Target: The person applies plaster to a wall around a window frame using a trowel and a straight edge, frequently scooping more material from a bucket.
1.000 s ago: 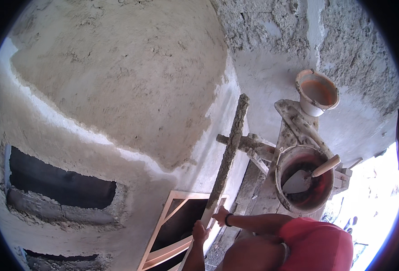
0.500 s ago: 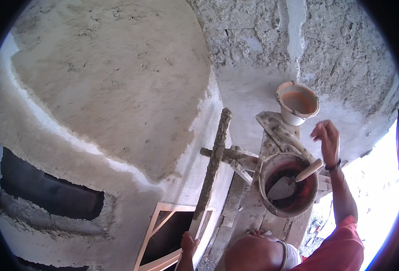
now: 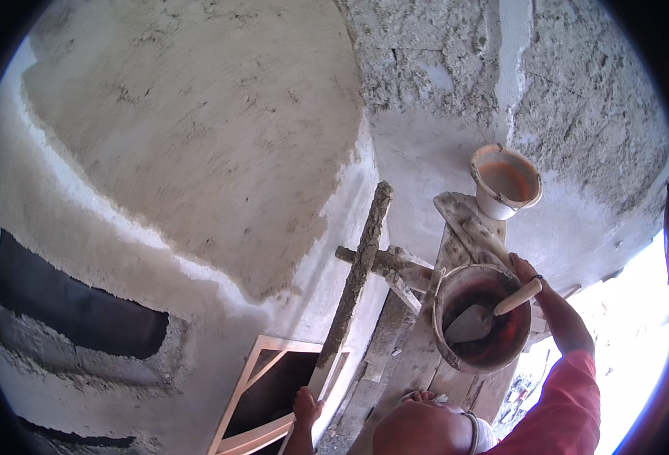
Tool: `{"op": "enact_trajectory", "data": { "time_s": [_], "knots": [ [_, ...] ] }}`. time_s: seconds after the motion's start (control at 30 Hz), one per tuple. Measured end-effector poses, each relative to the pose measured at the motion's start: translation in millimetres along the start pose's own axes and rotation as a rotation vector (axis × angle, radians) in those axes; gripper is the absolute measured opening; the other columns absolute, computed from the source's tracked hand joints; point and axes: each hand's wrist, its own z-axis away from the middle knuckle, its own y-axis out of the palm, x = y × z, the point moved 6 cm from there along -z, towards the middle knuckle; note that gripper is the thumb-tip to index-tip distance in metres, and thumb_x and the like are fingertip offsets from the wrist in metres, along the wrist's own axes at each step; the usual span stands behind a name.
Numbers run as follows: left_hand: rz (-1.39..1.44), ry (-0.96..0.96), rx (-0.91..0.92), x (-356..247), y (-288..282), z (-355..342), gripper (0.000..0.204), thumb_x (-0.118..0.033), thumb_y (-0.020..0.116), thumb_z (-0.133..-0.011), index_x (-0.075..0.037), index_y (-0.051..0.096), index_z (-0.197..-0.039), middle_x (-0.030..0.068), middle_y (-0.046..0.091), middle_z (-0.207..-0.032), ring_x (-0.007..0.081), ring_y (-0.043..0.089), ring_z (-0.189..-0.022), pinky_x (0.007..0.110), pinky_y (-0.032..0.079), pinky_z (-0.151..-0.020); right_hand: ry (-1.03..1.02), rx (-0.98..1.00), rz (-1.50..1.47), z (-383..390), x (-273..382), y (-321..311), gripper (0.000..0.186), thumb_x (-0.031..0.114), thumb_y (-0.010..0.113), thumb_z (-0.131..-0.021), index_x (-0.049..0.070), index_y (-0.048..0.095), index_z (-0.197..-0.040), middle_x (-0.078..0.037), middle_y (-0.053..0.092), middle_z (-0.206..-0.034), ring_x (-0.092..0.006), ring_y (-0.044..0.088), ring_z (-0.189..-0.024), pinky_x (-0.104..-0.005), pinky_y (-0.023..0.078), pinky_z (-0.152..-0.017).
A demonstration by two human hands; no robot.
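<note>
My left hand [image 3: 306,406] grips the pale lower end of a long board [image 3: 357,280], whose upper part is crusted with grey mortar. My right hand [image 3: 525,271] reaches past the right rim of a round bucket [image 3: 443,341], its fingers partly hidden behind a trowel's wooden handle, so what they grasp cannot be made out. The trowel [image 3: 467,324] lies inside the bucket, blade down. Behind it, long wooden pieces [image 3: 477,239] lie on a stained plank, and a pale pail [image 3: 505,182] with an orange-tinged inside stands at the back.
A plastered wall [image 3: 183,152] fills the left, with rough dark openings [image 3: 76,292] and a pale wooden frame [image 3: 236,387]. Rough rendering [image 3: 577,114] covers the upper right. Crossed timbers [image 3: 406,288] jut beside the plank. My bare toes [image 3: 425,396] show low centre.
My right hand let go of the board, rose with loosely curled fingers, then came down beside the bucket's rim. My left hand has kept hold of the board.
</note>
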Motion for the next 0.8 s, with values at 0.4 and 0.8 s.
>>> {"op": "enact_trajectory", "data": {
  "time_s": [0.4, 0.8],
  "knots": [
    [-0.031, -0.072, 0.04, -1.0, -0.3, 1.8, 0.068, -0.032, 0.076, -0.066, -0.003, 0.038, -0.114, 0.0193, 0.051, -0.107, 0.0376, 0.055, -0.097, 0.048, 0.046, -0.08, 0.188, -0.065, 0.113, -0.6, -44.7, 11.2, 0.021, 0.026, 0.045, -0.088, 0.006, 0.047, -0.092, -0.024, 0.061, -0.08, -0.045, 0.059, -0.08, -0.0518, 0.046, -0.063],
    [-0.027, -0.036, 0.057, 6.0, 11.5, 4.0, 0.081, -0.03, 0.073, -0.069, 0.003, 0.031, -0.129, 0.0269, 0.046, -0.12, 0.0416, 0.048, -0.11, 0.047, 0.039, -0.093, 0.012, -0.168, 0.09, -9.5, -5.0, -7.8, 0.024, 0.025, 0.057, -0.079, 0.006, 0.058, -0.094, -0.023, 0.061, -0.083, -0.0406, 0.059, -0.08, -0.0439, 0.045, -0.065]
  ]
}}
